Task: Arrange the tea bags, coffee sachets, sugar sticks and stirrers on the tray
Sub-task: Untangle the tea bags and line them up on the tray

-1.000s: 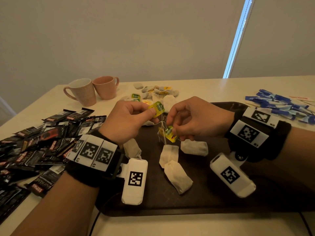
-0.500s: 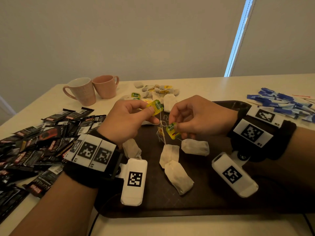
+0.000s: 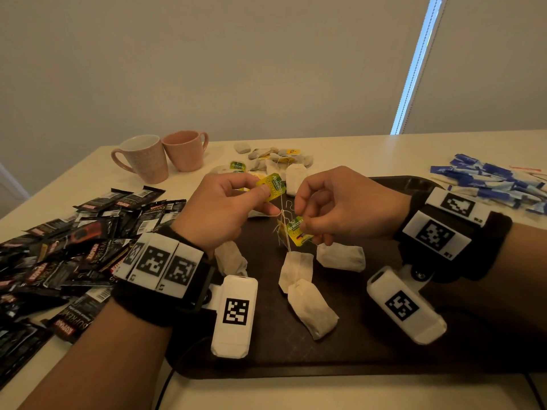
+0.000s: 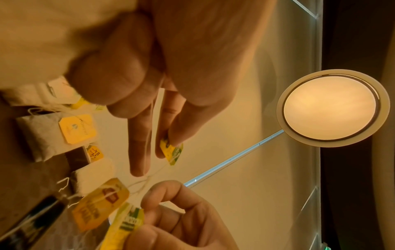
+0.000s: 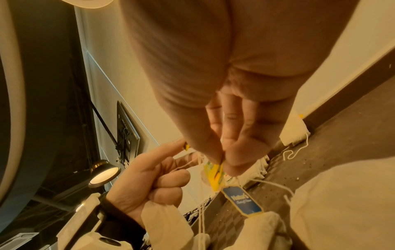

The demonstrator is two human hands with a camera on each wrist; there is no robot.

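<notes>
Both hands hover over the dark brown tray (image 3: 370,347). My left hand (image 3: 228,208) pinches a yellow-green tea bag tag (image 3: 272,186) between thumb and forefinger. My right hand (image 3: 340,202) pinches a second yellow-green tag (image 3: 296,232). Tangled white strings (image 3: 283,220) run between the two tags and down to white tea bags (image 3: 299,270) lying on the tray below. In the left wrist view the pinched tag (image 4: 171,152) shows at the fingertips; in the right wrist view the other tag (image 5: 215,175) is squeezed edge-on.
A heap of black coffee sachets (image 3: 68,253) covers the table at left. Two pink mugs (image 3: 159,158) stand at the back left. More tea bags (image 3: 275,156) lie beyond the tray. Blue sugar sticks (image 3: 488,182) are piled at far right.
The two hands have drawn slightly apart, the left tag lifting a little and the strings between the tags pulling tighter. The tea bags on the tray stay where they were.
</notes>
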